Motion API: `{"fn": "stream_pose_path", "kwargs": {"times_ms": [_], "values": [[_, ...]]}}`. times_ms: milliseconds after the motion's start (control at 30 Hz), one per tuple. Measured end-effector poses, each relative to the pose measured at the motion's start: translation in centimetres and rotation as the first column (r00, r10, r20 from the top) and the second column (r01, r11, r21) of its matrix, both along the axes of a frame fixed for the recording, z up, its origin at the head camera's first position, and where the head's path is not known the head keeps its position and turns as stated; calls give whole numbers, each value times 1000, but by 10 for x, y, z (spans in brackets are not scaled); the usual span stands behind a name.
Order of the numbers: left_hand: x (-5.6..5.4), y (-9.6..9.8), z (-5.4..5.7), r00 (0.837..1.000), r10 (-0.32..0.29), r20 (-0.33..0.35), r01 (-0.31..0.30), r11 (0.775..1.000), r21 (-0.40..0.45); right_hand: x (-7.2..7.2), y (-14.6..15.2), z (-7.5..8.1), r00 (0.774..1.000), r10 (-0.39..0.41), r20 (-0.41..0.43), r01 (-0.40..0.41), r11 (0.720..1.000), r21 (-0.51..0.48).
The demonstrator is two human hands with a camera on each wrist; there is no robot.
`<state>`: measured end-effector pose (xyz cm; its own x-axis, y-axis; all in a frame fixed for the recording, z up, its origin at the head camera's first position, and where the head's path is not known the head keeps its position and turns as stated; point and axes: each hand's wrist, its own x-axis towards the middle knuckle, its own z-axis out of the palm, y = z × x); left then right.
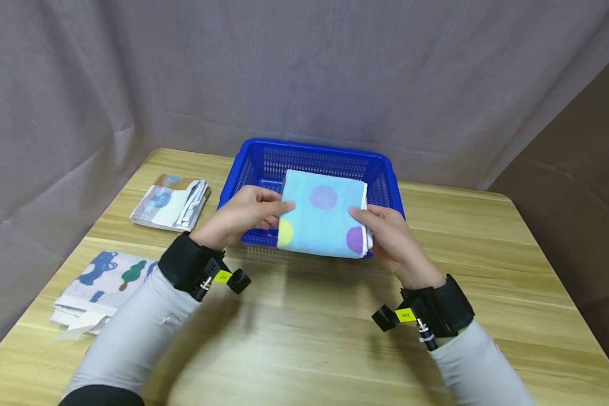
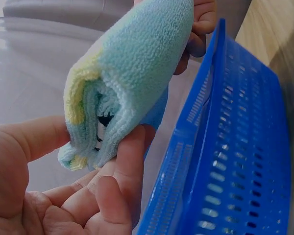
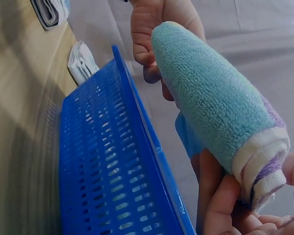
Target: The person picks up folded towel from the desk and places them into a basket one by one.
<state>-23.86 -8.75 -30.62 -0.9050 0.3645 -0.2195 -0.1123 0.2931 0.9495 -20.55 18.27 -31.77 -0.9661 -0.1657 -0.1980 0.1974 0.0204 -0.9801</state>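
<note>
A folded light-blue towel [image 1: 320, 223] with purple and yellow dots is held up between both hands, over the front part of a blue plastic basket [image 1: 309, 148]. My left hand [image 1: 241, 214] pinches its left edge, thumb on top and fingers underneath. On the opposite edge my right hand [image 1: 393, 242] grips the towel the same way. The left wrist view shows the folded layers of the towel [image 2: 137, 58] end-on between thumb and fingers. In the right wrist view, white-edged layers of the towel [image 3: 210, 93] sit in the right hand's grasp. The towel hides part of the basket's inside.
Left of the basket lies a folded towel [image 1: 164, 203] in white, brown and blue. Nearer, a white towel with blue and green figures [image 1: 117, 276] lies partly behind the left forearm. The wooden table [image 1: 304, 338] ends at a grey curtain [image 1: 304, 73].
</note>
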Motion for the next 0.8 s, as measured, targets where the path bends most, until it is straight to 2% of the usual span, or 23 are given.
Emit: {"fn": "stream_pose_path", "kwargs": {"times_ms": [433,800], "values": [[-31,1,3,1000,8,9,-8,1000,9,-35,0,8,998,22,51,-25,997,67],[-55,7,19,1000,12,-10,-12,998,-57,-63,-1,18,992,1,123,-10,998,68]]}}
